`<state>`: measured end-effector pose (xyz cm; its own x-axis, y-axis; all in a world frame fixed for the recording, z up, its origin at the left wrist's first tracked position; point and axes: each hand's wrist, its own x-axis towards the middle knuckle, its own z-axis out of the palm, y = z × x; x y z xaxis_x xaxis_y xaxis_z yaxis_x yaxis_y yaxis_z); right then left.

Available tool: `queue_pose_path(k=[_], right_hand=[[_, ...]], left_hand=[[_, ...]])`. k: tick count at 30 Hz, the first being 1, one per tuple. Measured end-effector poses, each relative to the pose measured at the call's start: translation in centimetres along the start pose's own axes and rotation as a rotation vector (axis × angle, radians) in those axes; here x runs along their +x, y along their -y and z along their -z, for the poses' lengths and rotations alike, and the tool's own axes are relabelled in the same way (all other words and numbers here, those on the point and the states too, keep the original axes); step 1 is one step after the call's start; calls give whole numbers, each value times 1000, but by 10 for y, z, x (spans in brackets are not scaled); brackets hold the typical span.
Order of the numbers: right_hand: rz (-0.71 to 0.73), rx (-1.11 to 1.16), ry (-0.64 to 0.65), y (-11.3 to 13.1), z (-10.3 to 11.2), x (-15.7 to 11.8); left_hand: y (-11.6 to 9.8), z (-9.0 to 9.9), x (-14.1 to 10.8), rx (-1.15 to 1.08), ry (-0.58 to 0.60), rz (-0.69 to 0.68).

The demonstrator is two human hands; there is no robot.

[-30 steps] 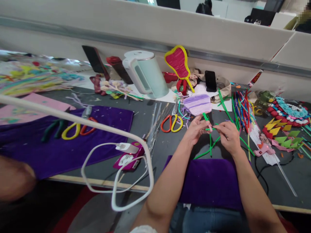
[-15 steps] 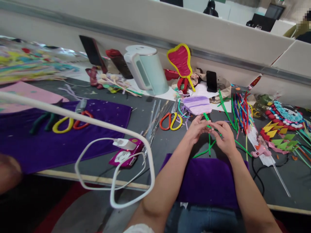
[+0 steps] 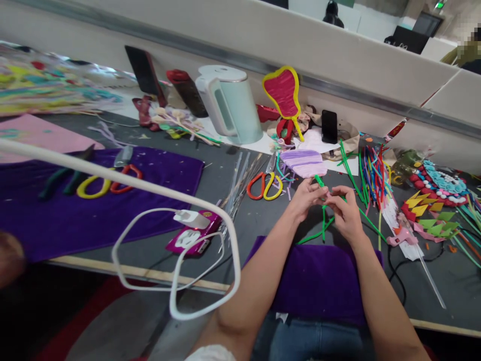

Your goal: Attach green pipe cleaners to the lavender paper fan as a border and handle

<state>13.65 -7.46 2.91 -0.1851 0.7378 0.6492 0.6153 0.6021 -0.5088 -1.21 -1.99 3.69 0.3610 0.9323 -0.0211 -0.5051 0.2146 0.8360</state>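
Note:
My left hand (image 3: 306, 199) is closed on a green pipe cleaner (image 3: 319, 180), whose thick, coiled-looking tip sticks up past the fingers. Close against it on the right, my right hand (image 3: 343, 208) has its thumb and fingers pinched at the same piece; a small pink bit shows between the two hands. Loose green stems (image 3: 317, 236) lie on the table under the hands. Just beyond is a lilac striped piece (image 3: 305, 163), and scissors (image 3: 265, 186) with red and yellow handles lie to the left. A purple cloth (image 3: 319, 281) hangs over the table edge below my forearms.
A white cable (image 3: 150, 186) loops across the left foreground, near a magenta power strip (image 3: 193, 235). Behind stand a kettle (image 3: 240, 108) and a phone (image 3: 329, 126). At right are a bundle of coloured stems (image 3: 375, 175) and a pink glue gun (image 3: 403, 237). Another person's blurred skin (image 3: 10, 258) shows at far left.
The fingers of my right hand have shifted and bent around the green piece. My left hand stays on it. The view has moved slightly.

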Motion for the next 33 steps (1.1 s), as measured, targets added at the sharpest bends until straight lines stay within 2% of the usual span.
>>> queue_pose_path(k=[4,14,23,26,29,33], right_hand=[[16,-26,-8,-1,-1,-1],[71,-32,-67,1,0,1],[127,-74,-250,11,-3,0],[96,-48,-304,12,-4,1],[44,-83,-291,12,-3,2],[45,-123,-269,11,0,2]], left_hand=[[-1,0,0,-22,3,18],[0,-5,-1,-56,18,-84],[2,-12,-4,-50,51,-146],[2,-13,-4,-34,51,-160],[4,-15,-4,-21,57,-182],[5,-16,-4,-15,56,-208]])
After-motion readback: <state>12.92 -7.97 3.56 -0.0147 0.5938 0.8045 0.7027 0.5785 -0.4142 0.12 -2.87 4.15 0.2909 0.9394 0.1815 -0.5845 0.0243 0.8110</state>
